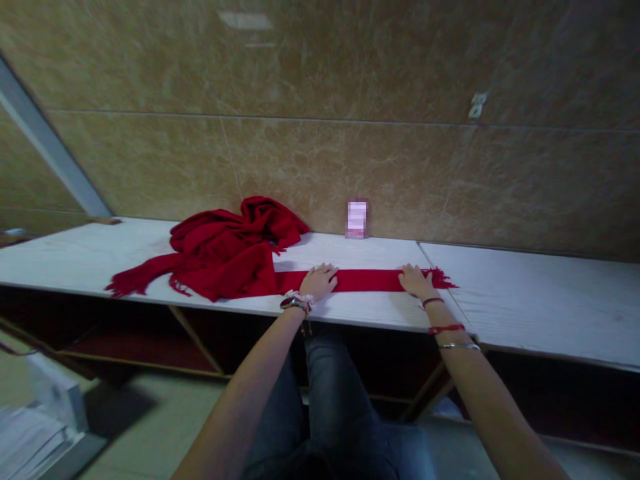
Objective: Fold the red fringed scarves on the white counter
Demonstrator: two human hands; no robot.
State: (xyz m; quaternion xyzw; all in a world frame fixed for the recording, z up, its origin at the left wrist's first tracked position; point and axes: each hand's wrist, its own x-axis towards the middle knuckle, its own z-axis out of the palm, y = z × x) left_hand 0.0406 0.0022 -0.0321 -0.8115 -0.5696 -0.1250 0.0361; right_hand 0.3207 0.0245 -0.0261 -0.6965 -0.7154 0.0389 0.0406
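A red fringed scarf (370, 281) lies on the white countertop (360, 257), its right part stretched into a narrow flat strip. The rest is a loose, crumpled heap (225, 253) on the left, with fringe hanging toward the front edge. My left hand (319, 283) rests palm down on the strip close to the heap, fingers spread. Near the strip's fringed right end lies my right hand (416, 280), also flat on the cloth with its fingers extended. The cloth under both palms is hidden.
A phone-like upright object (357, 219), blurred, leans against the tiled wall (320, 160) behind the counter. Dark open shelves (145, 340) are below the counter. A white holder with papers (35, 440) stands at lower left. A wall socket (477, 105) is at upper right.
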